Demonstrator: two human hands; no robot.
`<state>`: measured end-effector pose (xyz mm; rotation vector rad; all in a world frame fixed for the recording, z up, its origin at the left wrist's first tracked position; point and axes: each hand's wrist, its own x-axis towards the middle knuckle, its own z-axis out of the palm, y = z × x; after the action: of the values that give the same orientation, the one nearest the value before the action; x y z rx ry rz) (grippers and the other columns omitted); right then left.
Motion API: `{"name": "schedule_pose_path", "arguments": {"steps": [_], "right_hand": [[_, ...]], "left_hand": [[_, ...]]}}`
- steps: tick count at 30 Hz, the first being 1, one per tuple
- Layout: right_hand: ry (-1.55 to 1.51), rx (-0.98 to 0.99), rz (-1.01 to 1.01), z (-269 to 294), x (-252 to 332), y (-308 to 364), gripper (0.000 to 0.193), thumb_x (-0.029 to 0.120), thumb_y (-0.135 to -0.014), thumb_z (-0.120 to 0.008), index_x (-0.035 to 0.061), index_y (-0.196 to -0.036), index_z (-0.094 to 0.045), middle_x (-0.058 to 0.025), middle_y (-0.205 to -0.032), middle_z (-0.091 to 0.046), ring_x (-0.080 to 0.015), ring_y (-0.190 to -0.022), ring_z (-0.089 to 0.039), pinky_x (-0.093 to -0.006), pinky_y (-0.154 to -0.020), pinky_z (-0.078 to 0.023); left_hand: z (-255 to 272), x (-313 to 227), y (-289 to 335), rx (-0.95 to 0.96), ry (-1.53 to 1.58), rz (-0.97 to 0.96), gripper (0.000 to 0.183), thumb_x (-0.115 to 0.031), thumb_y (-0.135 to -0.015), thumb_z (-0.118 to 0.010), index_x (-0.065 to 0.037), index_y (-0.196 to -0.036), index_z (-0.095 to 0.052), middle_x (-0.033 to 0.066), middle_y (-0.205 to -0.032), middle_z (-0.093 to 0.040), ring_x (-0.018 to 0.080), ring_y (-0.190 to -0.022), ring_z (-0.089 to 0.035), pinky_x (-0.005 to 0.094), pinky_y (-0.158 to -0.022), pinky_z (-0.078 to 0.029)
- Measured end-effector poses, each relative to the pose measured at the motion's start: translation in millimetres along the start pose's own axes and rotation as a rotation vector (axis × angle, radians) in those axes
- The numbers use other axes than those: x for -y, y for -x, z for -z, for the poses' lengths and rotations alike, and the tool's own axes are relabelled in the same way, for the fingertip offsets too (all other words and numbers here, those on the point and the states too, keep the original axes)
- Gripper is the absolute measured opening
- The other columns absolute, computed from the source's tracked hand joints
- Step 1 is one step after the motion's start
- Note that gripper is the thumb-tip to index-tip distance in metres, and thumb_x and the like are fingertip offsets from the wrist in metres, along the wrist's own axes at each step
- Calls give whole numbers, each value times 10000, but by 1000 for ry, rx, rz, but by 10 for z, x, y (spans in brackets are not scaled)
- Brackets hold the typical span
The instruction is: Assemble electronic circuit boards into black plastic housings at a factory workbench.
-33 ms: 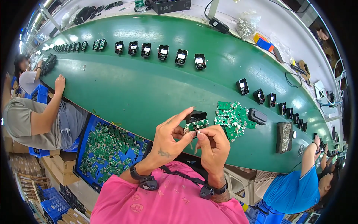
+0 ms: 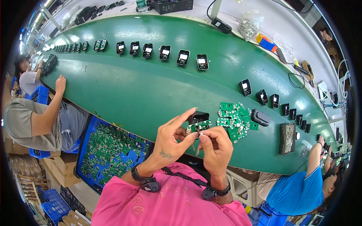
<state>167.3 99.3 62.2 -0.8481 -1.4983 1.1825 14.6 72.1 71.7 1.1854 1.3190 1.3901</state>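
In front of my chest, my left hand (image 2: 171, 139) grips a black plastic housing (image 2: 198, 117) between thumb and fingers. A green circuit board (image 2: 203, 125) sits at the housing's near side. My right hand (image 2: 215, 145) is closed in a pinch right at the board's lower edge. Thin dark strands show by its fingertips, but what it holds is too small to make out. Just right of my hands lies a loose pile of green circuit boards (image 2: 235, 119) on the green table (image 2: 151, 90). Beside that pile rests a dark closed case (image 2: 260, 117).
Rows of black housings (image 2: 183, 57) stand along the table's far side. A dark block holding small metal parts (image 2: 288, 138) is at right. Left of me, a blue bin (image 2: 83, 150) contains many boards. Co-workers sit at left, one in a grey shirt (image 2: 30, 122), and at right in blue (image 2: 296, 192).
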Motion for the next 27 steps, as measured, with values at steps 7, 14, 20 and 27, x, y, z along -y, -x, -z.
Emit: {"name": "schedule_pose_path", "arguments": {"steps": [7,14,20,27], "right_hand": [[61,17,98,3,-79,6,73,20,-957,-646,-41,-996,-655,-86,-942,-582,-107,-650,-612,-219,-553,-484],[384,-53,183,13,59,-49,70,32,-923,-655,-4,-954,-603,-128,-897,-586,-247,-727,-603,-356,-596,-494],[619,69,205,49,208,-104,99,2,-912,-626,7,-990,-565,-151,-915,-560,-337,-755,-604,-422,-622,-498],[645,103,255,94,228,-118,109,-7,-907,-627,13,-994,-566,-146,-939,-551,-338,-767,-607,-432,-634,-501]], "left_hand": [[-10,62,-6,6,110,38,619,29,-860,-681,-63,-1449,-515,111,-1199,-635,57,-740,-637,227,-660,-550],[-54,-113,30,17,-50,11,617,75,-858,-661,-12,-1446,-496,117,-1300,-595,80,-878,-631,244,-754,-577],[-59,-136,26,-80,-211,-166,599,75,-821,-679,-41,-1398,-564,125,-1278,-629,90,-787,-614,242,-685,-556],[-62,-164,0,-83,-337,-280,584,73,-773,-696,-59,-1336,-612,128,-1193,-664,126,-755,-615,253,-655,-556]]}}
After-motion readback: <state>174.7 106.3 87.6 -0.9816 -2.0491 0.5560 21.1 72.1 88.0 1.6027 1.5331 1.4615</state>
